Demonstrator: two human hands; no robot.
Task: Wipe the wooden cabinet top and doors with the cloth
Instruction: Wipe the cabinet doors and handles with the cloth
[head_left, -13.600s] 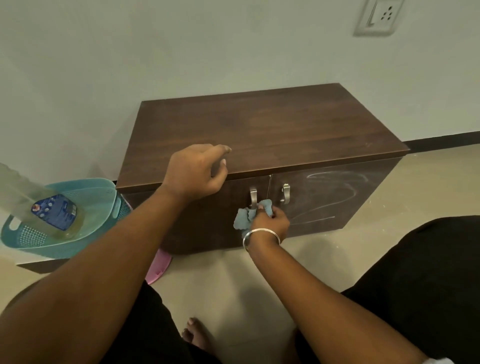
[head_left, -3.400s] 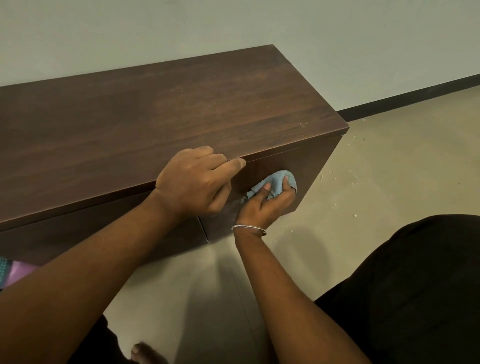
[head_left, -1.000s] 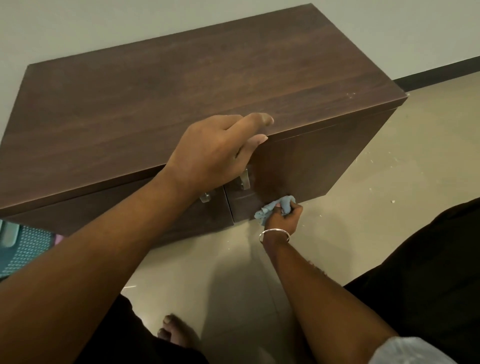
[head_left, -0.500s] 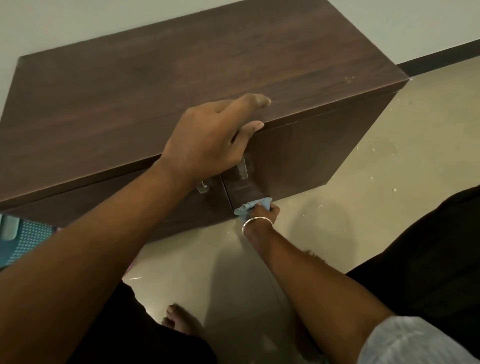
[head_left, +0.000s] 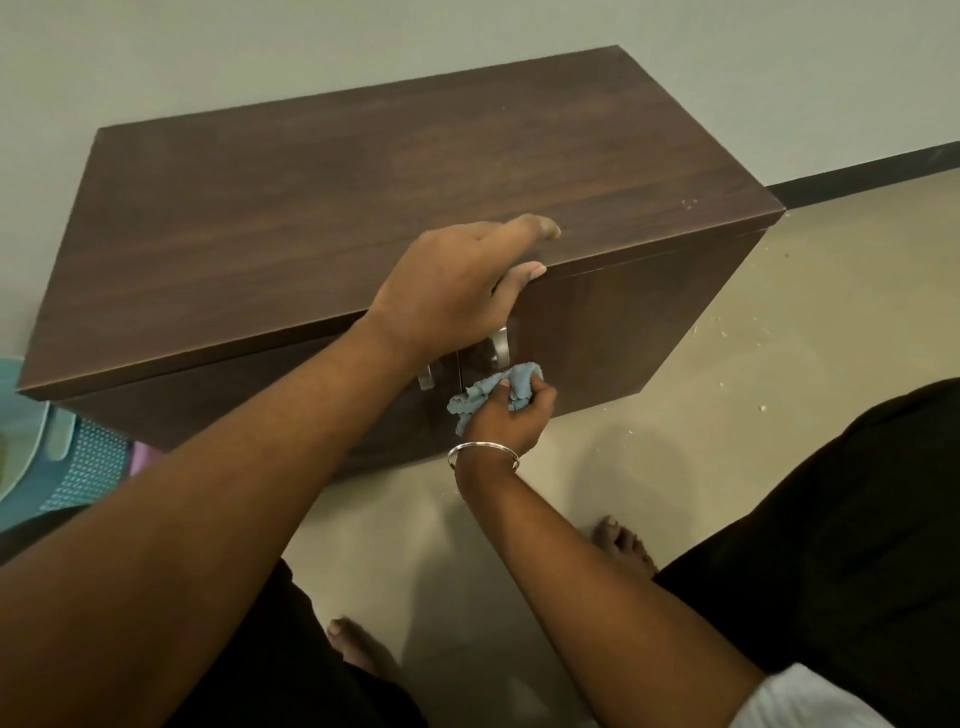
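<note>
Your crumpled light-blue cloth (head_left: 491, 391) presses against the dark brown wooden cabinet (head_left: 363, 171), on its door front just beside the two metal handles (head_left: 500, 347). Your right hand (head_left: 511, 418) grips it in curled fingers. Your left hand (head_left: 457, 291) rests on the cabinet's front top edge, fingers fairly straight, holding nothing.

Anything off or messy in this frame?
Pale crumbs lie scattered on the floor right of the cabinet, and a few specks sit near its top's right front corner. Nothing looks askew or damaged.
</note>
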